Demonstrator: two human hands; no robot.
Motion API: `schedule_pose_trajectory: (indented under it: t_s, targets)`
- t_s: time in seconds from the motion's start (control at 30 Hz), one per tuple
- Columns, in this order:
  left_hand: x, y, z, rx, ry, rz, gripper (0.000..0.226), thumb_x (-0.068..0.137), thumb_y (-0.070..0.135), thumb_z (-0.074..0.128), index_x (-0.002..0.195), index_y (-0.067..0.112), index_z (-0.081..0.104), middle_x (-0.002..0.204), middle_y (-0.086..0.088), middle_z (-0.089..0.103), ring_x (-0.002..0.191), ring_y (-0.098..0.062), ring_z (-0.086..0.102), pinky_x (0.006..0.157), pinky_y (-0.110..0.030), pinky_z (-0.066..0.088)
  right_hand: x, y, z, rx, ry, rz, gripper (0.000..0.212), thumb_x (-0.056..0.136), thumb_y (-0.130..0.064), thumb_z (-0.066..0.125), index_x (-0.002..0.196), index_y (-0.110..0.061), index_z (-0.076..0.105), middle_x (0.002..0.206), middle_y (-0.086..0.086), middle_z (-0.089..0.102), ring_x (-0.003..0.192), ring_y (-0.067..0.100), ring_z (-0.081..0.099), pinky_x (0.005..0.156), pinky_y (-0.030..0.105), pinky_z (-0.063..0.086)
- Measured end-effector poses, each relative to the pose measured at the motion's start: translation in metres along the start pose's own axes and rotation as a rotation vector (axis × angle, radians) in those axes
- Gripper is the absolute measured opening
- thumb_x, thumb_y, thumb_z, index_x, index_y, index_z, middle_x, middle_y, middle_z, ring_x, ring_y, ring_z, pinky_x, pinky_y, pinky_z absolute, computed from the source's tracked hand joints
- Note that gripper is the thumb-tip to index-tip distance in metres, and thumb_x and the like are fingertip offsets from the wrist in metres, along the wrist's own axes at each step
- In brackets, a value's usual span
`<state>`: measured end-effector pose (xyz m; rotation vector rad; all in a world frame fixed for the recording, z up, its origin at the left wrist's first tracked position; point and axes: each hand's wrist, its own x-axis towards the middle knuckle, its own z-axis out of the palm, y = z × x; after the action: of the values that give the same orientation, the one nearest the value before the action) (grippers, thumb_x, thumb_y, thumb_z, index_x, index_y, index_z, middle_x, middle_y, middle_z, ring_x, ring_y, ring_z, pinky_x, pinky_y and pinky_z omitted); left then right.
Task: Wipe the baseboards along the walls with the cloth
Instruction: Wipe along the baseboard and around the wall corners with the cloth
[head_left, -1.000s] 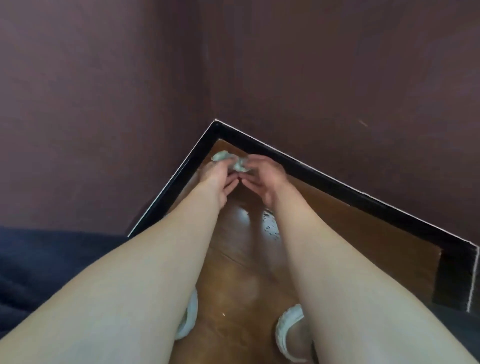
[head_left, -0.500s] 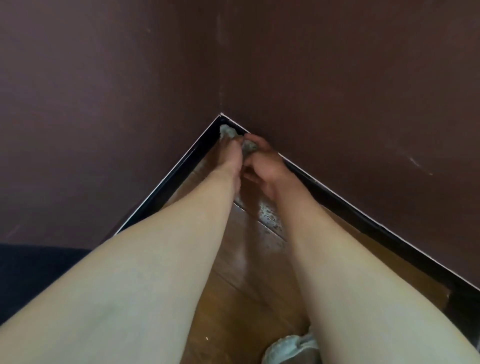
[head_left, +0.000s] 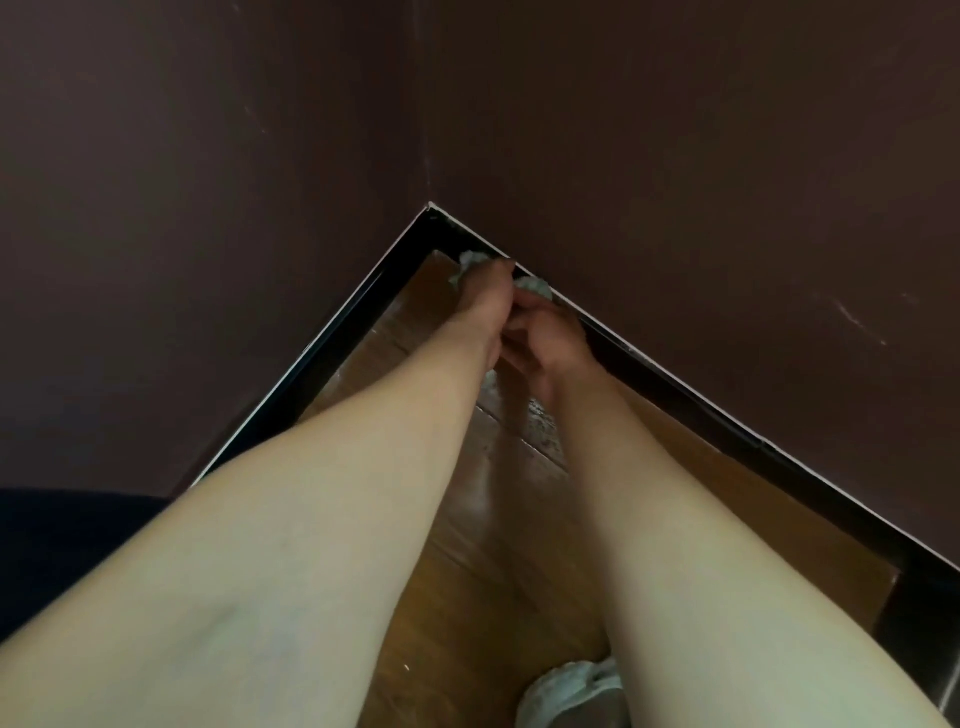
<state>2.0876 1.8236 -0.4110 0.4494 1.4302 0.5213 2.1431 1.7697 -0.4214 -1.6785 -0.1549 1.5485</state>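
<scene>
Just above the middle of the frame, in the wall corner, the left hand (head_left: 485, 299) curls its fingers round the pale cloth (head_left: 534, 287), which bunches out beyond the knuckles against the black baseboard (head_left: 675, 379). The right hand (head_left: 545, 343), touching the left, seems to pinch the same cloth, though shadow blurs its fingers.
</scene>
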Motion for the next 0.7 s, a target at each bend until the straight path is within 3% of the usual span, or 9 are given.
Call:
schedule_pose_trajectory:
  t_s: [0.07,0.23,0.3,0.37,0.43,0.53,0.6,0.7]
  targets:
    - [0.001,0.004,-0.005,-0.049,0.02,0.018,0.025,0.099,0.017,0.045,0.08,0.014,0.059,0.062,-0.005,0.066,0.063,-0.024,0.065,0.067,-0.035,0.055,-0.003,0.002,-0.003,-0.017,0.01,0.018,0.053,0.081,0.008,0.046,0.117,-0.022,0.071,0.116,0.005,0.071,0.11,0.021,0.065,0.096,0.039,0.055]
    - [0.008,0.032,-0.023,-0.129,0.16,0.114,0.026,0.097,0.012,0.042,0.076,0.015,0.058,0.071,-0.004,0.062,0.058,-0.02,0.06,0.065,-0.032,0.054,-0.016,0.0,-0.011,-0.066,-0.028,0.043,0.046,0.088,0.007,0.049,0.12,-0.021,0.066,0.108,0.004,0.064,0.106,0.019,0.061,0.091,0.035,0.054]
    - [0.007,0.03,-0.02,-0.119,0.145,0.121,0.02,0.091,0.012,0.045,0.075,0.014,0.057,0.069,-0.006,0.061,0.061,-0.022,0.062,0.069,-0.037,0.056,-0.017,0.001,-0.014,-0.039,-0.012,0.053,0.043,0.09,0.006,0.048,0.12,-0.021,0.065,0.104,0.0,0.064,0.111,0.022,0.063,0.093,0.036,0.053]
    - [0.007,0.02,-0.013,-0.055,0.104,0.122,0.013,0.081,0.014,0.047,0.077,0.011,0.06,0.08,-0.011,0.065,0.076,-0.026,0.064,0.079,-0.044,0.058,-0.018,0.004,-0.016,-0.024,0.0,0.066,0.04,0.092,0.006,0.046,0.117,-0.021,0.064,0.101,-0.002,0.064,0.115,0.024,0.063,0.097,0.038,0.053]
    - [-0.001,0.009,-0.007,0.038,0.014,0.132,0.012,0.085,0.012,0.05,0.081,0.012,0.062,0.086,-0.012,0.066,0.079,-0.026,0.064,0.076,-0.036,0.056,-0.021,0.008,-0.017,-0.037,-0.007,0.077,0.038,0.093,0.005,0.046,0.115,-0.021,0.063,0.106,0.0,0.065,0.114,0.024,0.064,0.099,0.041,0.052]
    - [-0.004,0.012,-0.008,0.071,0.002,0.126,0.019,0.096,0.011,0.049,0.081,0.015,0.06,0.079,-0.004,0.064,0.069,-0.02,0.062,0.069,-0.028,0.05,-0.027,0.013,-0.018,-0.109,-0.043,0.083,0.041,0.093,0.006,0.046,0.117,-0.022,0.062,0.112,-0.001,0.066,0.113,0.024,0.065,0.099,0.041,0.052]
    - [0.012,0.018,-0.014,0.066,0.08,0.164,0.02,0.095,0.013,0.045,0.095,0.011,0.065,0.095,-0.006,0.069,0.085,-0.023,0.068,0.081,-0.031,0.054,-0.03,0.015,-0.02,-0.191,-0.038,0.09,0.04,0.093,0.006,0.045,0.113,-0.023,0.064,0.114,0.0,0.066,0.113,0.024,0.066,0.099,0.04,0.053]
    - [0.068,0.016,-0.019,0.042,0.193,0.188,0.049,0.084,0.026,0.042,0.126,0.012,0.062,0.12,-0.01,0.069,0.106,-0.029,0.068,0.101,-0.045,0.053,-0.033,0.014,-0.023,-0.247,-0.018,0.086,0.041,0.092,0.006,0.043,0.112,-0.023,0.064,0.12,0.003,0.065,0.112,0.024,0.067,0.098,0.039,0.054]
